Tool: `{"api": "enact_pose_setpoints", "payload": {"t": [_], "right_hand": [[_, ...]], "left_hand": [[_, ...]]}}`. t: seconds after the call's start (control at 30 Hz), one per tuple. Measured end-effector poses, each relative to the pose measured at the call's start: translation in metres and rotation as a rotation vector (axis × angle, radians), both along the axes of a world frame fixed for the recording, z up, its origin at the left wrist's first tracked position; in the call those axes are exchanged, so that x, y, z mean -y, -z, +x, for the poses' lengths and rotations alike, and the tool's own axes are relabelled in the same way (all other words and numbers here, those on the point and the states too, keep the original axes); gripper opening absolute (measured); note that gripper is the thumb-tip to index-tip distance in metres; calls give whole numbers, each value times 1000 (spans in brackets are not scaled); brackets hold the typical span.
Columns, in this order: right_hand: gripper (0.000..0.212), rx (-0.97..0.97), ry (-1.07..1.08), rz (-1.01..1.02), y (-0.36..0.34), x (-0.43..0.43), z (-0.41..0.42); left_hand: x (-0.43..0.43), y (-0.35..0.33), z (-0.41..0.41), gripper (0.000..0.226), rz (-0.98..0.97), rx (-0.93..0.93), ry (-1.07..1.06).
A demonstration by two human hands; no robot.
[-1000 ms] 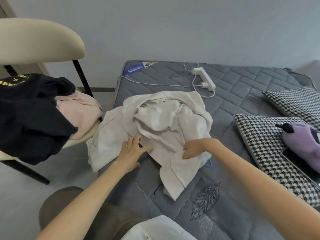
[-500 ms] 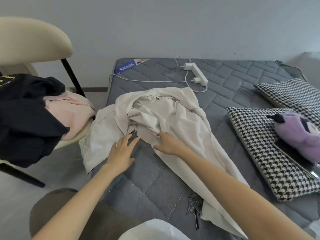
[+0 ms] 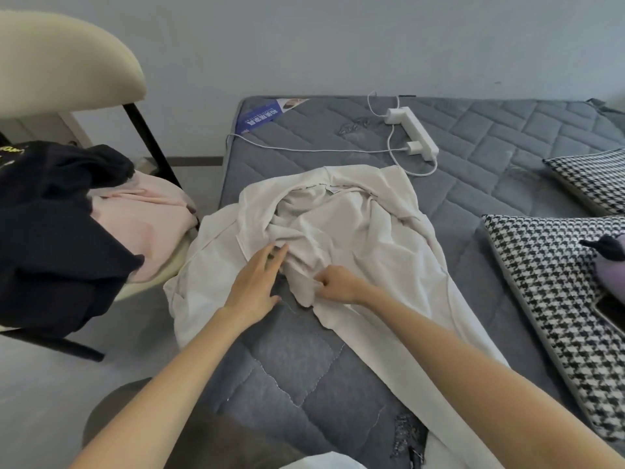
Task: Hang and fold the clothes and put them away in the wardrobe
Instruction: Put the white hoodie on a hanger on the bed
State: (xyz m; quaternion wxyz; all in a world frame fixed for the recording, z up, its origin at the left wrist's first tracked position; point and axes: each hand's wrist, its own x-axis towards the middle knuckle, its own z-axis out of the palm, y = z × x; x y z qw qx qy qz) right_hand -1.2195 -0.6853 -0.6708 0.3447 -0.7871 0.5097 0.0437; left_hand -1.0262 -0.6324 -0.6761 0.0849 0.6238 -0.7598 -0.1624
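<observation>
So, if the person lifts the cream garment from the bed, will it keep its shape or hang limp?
Probably limp: the cream garment lies in soft creases on the mattress. It seems light, since the right hand bunches a fold with a pinch. Its long trailing part would likely dangle.

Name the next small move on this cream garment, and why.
Probably draw the right hand outward to flatten the crumpled cream fabric garment: its fingers pinch a bunched fold, while the left hand lies flat on the cloth, pinning it.
</observation>
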Motion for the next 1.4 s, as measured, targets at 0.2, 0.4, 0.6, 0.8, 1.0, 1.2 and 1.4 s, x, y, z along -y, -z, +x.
{"api": "enact_pose_setpoints", "payload": {"t": [0.2,0.4,0.6,0.8,1.0,1.2,1.4], "right_hand": [[43,12,-243,335,-36,-36,-18],[29,-172,-205,58,-20,-43,-25],[4,58,52,-48,7,-54,-24],[11,-365,-158,433,2,-80,-12],[40,-358,-143,505,6,-95,-23],[41,-33,35,262,-21,-60,-36],[46,22,513,-415,-23,-10,-88]], "left_hand": [[11,2,-18,62,75,190,80],[-19,14,-4,23,190,219,66],[-45,-1,23,22,217,233,45],[-79,-3,15,28,611,137,92],[-103,0,7,81,785,176,188],[-76,-17,-6,92,678,-91,84],[-36,-13,-36,47,407,-271,-28]]}}
